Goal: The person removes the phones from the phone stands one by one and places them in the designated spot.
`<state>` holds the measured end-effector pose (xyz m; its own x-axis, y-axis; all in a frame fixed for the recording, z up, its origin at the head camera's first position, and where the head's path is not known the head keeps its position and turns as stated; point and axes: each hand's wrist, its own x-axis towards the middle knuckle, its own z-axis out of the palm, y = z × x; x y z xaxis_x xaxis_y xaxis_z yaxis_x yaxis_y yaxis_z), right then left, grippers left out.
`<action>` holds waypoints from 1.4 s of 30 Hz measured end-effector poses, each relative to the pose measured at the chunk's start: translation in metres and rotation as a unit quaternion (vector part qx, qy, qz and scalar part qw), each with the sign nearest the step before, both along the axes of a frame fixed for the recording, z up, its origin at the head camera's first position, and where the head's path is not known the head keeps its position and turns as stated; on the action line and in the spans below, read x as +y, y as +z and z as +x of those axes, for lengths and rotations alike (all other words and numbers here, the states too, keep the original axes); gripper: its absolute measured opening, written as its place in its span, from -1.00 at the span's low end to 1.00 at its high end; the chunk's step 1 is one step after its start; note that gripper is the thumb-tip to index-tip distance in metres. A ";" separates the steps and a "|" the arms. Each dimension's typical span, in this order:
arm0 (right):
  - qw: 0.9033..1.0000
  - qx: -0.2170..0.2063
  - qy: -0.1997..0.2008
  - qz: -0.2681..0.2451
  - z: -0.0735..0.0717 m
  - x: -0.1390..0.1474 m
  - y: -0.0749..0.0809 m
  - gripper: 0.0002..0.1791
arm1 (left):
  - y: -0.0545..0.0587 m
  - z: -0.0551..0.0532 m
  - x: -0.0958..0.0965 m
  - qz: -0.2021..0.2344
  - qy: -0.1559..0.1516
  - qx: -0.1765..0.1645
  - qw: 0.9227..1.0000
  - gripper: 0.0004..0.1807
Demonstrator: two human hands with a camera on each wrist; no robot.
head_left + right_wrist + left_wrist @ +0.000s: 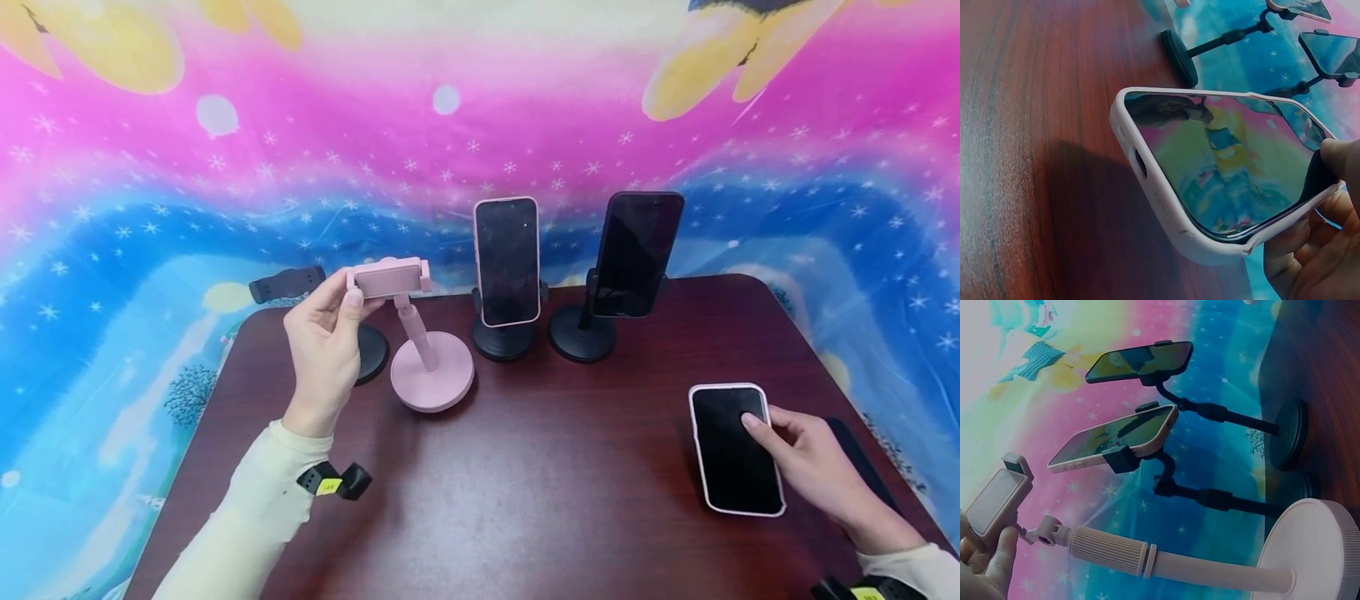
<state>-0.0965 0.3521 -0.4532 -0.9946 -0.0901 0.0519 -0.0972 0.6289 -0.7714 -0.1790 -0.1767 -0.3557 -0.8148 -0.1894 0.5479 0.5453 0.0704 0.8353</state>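
Observation:
My left hand (324, 354) grips the left end of the clamp (388, 277) on a pink phone stand (432, 372), thumb in front. In the left wrist view, the stand's ribbed neck (1110, 550) runs from the round base (1310, 550) up to the clamp, which holds no phone. Over the right side of the table, my right hand (821, 462) holds a phone (737, 450) in a pale case, its dark screen facing up. The thumb (1338, 156) lies over the screen's edge and the other fingers curl beneath the phone.
Two black stands hold phones at the back: one light-cased phone (508, 262) and one black phone (637, 254). Behind my left hand stands another black stand (371, 354), partly hidden. A dark flat object (862, 462) lies beyond my right hand. Patterned cloth (450, 150) hangs behind the table (525, 483).

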 end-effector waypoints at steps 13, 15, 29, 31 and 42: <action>0.999 -0.035 0.008 0.024 0.004 0.007 -0.004 -0.76 | 0.000 -0.011 0.000 0.004 -0.002 0.001 1.000 -0.69; 0.999 -0.039 0.007 0.029 0.005 0.009 -0.005 -0.74 | -0.001 -0.013 0.000 0.000 0.000 -0.002 1.000 -0.68; 0.997 -0.067 0.003 0.034 0.008 0.010 -0.008 -0.66 | -0.007 -0.026 0.000 0.003 -0.007 -0.023 1.000 -0.66; 0.997 -0.068 0.004 0.030 0.008 0.010 -0.008 -0.66 | -0.009 -0.028 -0.001 0.005 -0.007 -0.027 1.000 -0.66; 0.998 -0.059 0.007 0.035 0.007 0.009 -0.008 -0.65 | -0.018 -0.039 -0.005 0.004 -0.010 -0.040 0.999 -0.64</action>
